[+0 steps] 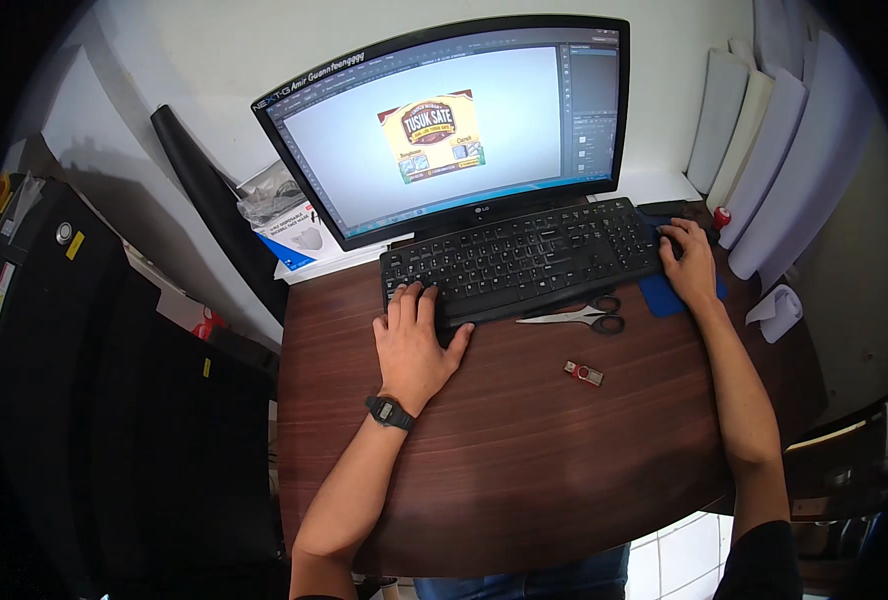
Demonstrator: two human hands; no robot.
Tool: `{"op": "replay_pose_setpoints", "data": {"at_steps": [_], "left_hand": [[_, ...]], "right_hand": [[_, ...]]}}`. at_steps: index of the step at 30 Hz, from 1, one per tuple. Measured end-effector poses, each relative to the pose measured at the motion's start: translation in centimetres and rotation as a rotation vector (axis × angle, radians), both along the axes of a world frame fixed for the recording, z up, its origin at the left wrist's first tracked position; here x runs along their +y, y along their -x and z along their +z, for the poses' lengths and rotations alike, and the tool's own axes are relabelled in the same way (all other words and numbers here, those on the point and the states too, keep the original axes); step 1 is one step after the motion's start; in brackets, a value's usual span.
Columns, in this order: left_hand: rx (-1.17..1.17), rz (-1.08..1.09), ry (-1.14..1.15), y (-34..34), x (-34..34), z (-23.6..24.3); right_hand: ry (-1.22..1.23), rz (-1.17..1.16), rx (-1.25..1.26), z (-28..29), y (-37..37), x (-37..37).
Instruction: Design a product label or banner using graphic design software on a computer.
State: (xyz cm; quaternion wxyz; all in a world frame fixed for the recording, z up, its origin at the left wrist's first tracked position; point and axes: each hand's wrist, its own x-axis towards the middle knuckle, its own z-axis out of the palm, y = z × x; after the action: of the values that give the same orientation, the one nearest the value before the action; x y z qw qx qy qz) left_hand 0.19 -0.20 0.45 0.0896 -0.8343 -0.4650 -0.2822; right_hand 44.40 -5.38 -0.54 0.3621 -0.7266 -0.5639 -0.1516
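Note:
My left hand [411,335] rests with fingers spread on the left front edge of a black keyboard [514,258], its thumb stretched out to the right. A black digital watch [391,411] is on that wrist. Over a blue mouse pad [664,297], right of the keyboard, my right hand [691,262] curves around a computer mouse that it almost wholly hides. Dark-handled scissors [584,316] lie just in front of the keyboard. Closer to me is a red and silver USB stick [584,373]. Behind the keyboard, a monitor [454,125] displays a colourful label design in an editing program.
All this sits on a dark brown wooden desk [524,470]. White paper rolls [764,165] lean at the right wall, with a curled paper piece [776,313] near the desk edge. A blue and white box [304,240] stands left of the monitor; a large black machine [54,350] flanks the desk.

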Motion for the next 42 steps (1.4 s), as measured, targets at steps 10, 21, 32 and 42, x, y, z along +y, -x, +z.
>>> {"op": "replay_pose_setpoints", "data": {"at_steps": [10, 21, 32, 42], "left_hand": [[-0.004, -0.003, -0.001, 0.07, 0.04, -0.06], [-0.011, -0.015, 0.006, 0.03, 0.06, -0.02], [-0.028, -0.047, -0.008, 0.13, 0.2, -0.2], [-0.03, -0.043, -0.003, 0.04, 0.11, -0.12]], "right_hand": [[-0.005, 0.014, -0.01, -0.04, -0.05, 0.02], [-0.028, 0.018, 0.01, 0.19, 0.27, -0.03], [-0.039, 0.021, 0.006, -0.23, -0.09, 0.12], [-0.043, 0.004, 0.001, -0.49, -0.16, 0.25]]}}
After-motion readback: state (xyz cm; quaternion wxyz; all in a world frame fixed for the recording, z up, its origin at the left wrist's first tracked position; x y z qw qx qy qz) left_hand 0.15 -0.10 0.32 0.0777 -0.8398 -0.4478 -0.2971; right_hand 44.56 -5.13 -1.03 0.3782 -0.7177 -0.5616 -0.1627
